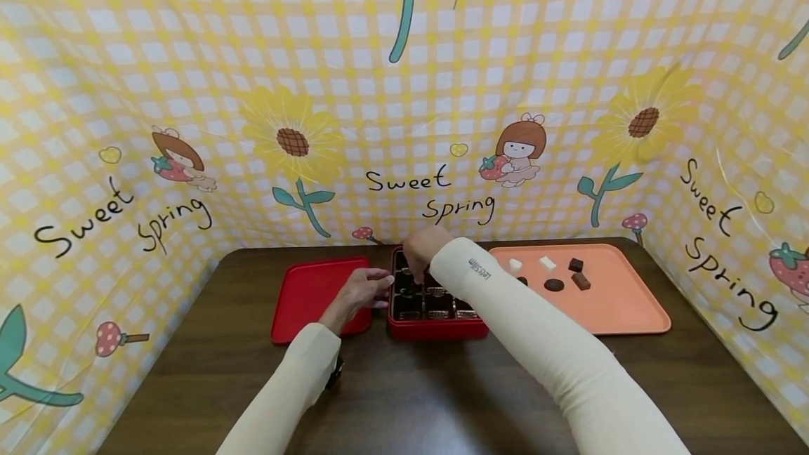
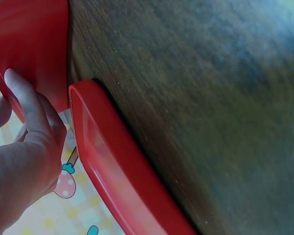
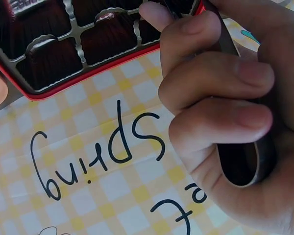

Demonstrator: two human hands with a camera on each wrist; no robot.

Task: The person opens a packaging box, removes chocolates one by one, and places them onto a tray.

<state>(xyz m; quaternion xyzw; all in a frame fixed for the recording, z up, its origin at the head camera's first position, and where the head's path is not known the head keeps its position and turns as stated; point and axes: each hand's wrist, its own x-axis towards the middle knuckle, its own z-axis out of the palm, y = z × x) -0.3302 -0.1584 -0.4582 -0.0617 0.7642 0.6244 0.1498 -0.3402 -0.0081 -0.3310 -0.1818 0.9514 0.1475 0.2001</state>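
Note:
A red box point(image 1: 438, 331) stands mid-table, with a dark tray point(image 1: 436, 295) inside divided into several compartments. Over its left part, my right hand point(image 1: 425, 248) reaches in with fingers pointing down. In the right wrist view those fingers curl round dark metal tongs point(image 3: 266, 159), whose bent end shows below the little finger; the tips are hidden. My left hand point(image 1: 363, 288) rests its fingertips at the box's left side, fingers extended, as the left wrist view also shows. Whether the tongs hold anything I cannot tell.
Left of the box lies a red lid point(image 1: 310, 300), under my left wrist. A peach tray point(image 1: 622, 307) on the right bears white chocolates point(image 1: 547, 262), a round dark chocolate point(image 1: 554, 285) and brown ones point(image 1: 581, 281). Checked cloth point(image 1: 404, 111) walls the table's back and sides.

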